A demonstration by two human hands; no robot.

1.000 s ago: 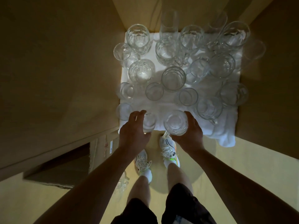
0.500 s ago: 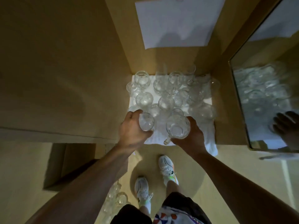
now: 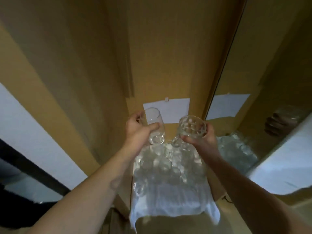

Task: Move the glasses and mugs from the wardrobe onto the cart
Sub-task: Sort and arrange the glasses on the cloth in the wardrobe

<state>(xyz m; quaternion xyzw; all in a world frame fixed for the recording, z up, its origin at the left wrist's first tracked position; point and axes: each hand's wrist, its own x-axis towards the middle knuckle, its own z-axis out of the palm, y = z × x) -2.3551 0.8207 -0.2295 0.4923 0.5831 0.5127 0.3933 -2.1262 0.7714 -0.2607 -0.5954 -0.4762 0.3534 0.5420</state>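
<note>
Head view: left hand grips tumbler; right hand grips mug.

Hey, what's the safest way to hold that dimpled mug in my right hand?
The right hand grips the dimpled mug around its body. Its handle appears to hang below, toward the left. Hooking fingers through the handle from that side would likely hold more securely than gripping the rounded, slippery wall.
</note>
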